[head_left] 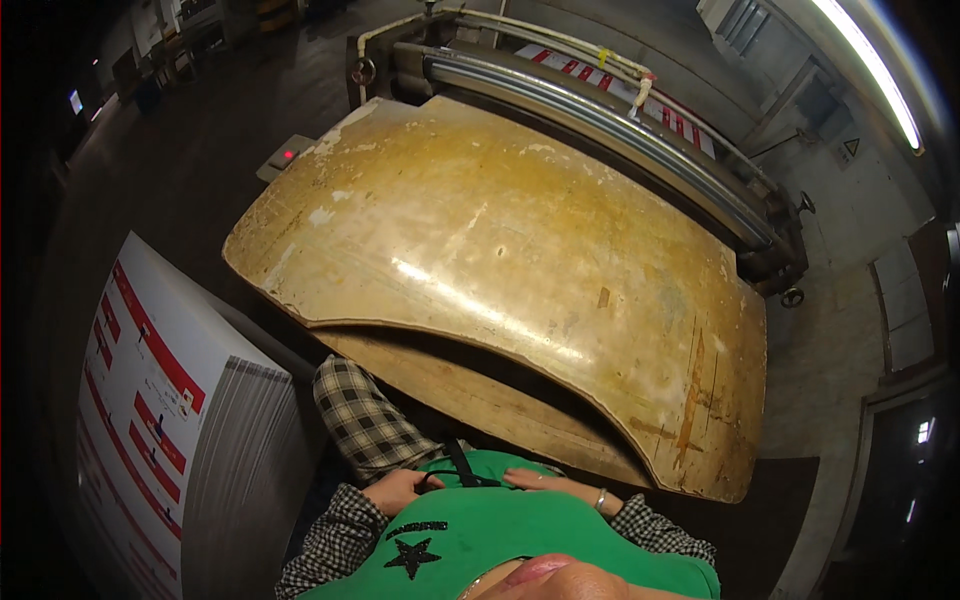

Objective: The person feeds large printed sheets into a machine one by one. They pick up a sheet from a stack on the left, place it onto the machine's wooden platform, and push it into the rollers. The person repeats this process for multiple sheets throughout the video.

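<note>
The black strap is seen at the waist, between the two hands, against the green garment. The left hand is curled beside it; whether the strap is gripped cannot be told. The right hand is laid fairly flat on the cloth; a pinch at its fingertips cannot be confirmed. The strap is probably best kept untwisted, with slack taken up evenly and folds smoothed. Loose ends should be kept clear of the roller machine beyond the worn board.
</note>
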Demonstrator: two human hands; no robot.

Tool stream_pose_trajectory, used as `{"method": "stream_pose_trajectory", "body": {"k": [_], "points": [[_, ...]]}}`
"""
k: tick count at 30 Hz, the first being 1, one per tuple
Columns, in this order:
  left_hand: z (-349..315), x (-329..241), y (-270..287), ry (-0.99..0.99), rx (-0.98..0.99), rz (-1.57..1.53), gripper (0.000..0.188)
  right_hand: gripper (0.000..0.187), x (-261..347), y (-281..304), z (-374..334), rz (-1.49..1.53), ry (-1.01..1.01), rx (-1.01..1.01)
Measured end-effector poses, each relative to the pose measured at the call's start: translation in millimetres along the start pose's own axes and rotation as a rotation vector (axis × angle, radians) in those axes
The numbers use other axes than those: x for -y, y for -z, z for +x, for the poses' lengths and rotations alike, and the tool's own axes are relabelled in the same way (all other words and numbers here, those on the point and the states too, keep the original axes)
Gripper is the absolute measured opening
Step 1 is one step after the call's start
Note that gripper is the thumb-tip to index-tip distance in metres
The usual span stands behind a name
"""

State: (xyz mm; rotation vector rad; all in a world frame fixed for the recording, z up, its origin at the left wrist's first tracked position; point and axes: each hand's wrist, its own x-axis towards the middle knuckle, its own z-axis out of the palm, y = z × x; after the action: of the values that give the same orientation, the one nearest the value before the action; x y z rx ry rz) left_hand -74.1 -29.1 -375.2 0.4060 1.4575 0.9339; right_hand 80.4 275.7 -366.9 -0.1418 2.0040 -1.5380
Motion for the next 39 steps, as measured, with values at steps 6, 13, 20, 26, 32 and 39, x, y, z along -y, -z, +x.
{"method": "stream_pose_trajectory", "body": {"k": [6, 13, 20, 26, 32, 39], "points": [[-12, -11, 12, -0.007, 0.036, 0.021, 0.045, 0.038, 6, 6, 41, -0.025, -0.05, 0.196], [-36, 84, 41, 0.46, -0.478, -0.152, 0.041, 0.037, -15, 4, -19, 0.085, -0.256, 0.111], [-75, 126, -12, 0.428, 0.1, -0.2, 0.041, 0.037, -12, -9, -51, 0.161, -0.498, 0.089], [-61, 119, -19, 0.377, 0.045, -0.259, 0.041, 0.036, 4, -17, -59, 0.173, -0.585, 0.078], [-54, 121, -19, 0.38, 0.052, -0.269, 0.041, 0.042, -20, -13, -28, -0.089, -0.295, -0.019], [-49, 132, -19, 0.385, 0.056, -0.288, 0.041, 0.038, 11, 8, 54, -0.059, -0.087, 0.276]]}}
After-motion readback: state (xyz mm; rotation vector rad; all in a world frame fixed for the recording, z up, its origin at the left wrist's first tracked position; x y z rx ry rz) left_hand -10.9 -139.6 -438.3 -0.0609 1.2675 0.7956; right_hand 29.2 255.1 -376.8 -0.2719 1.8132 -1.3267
